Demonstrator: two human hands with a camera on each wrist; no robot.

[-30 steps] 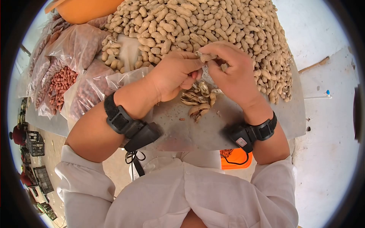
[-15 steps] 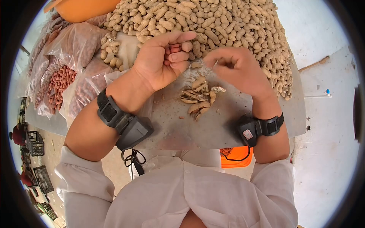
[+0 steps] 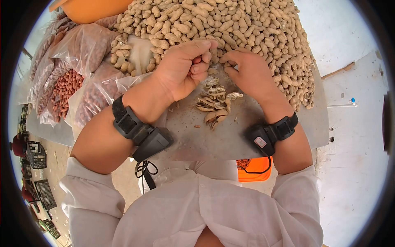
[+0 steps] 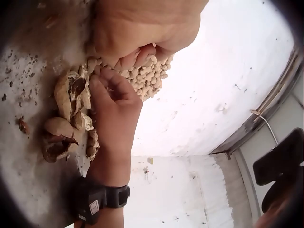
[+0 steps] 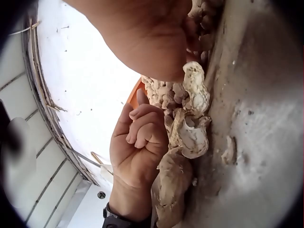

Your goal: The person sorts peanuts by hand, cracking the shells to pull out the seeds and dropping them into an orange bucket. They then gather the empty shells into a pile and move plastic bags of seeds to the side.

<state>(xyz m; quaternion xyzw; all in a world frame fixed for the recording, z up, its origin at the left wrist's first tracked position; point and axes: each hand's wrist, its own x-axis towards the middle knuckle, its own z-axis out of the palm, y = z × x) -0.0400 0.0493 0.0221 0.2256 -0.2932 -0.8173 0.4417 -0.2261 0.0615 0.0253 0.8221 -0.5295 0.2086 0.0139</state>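
Observation:
My left hand (image 3: 181, 66) hovers at the front edge of a heap of unshelled peanuts (image 3: 247, 24), its lower fingers curled into the palm. In the right wrist view, the curled fingers (image 5: 142, 126) show nothing between them. My right hand (image 3: 251, 74) reaches to the heap's edge from the right, thumb and forefinger bent towards the peanuts there; I cannot tell whether they pinch one. Just below both hands lies a small pile of split peanut shells (image 3: 216, 107) on the grey tabletop (image 3: 185, 140). Pale shell insides (image 5: 194, 140) show close up in the right wrist view.
Clear plastic bags (image 3: 82, 49) of red peanut kernels (image 3: 66, 92) stand at the left. An orange basin (image 3: 90, 10) is behind them. Below the table's front edge is an orange container (image 3: 255, 171). A white wall (image 3: 354, 136) runs along the right.
One second ago both hands held a peanut together over the table. They then parted, and opened shell pieces joined the shell pile. Now both hands are close together again by the heap.

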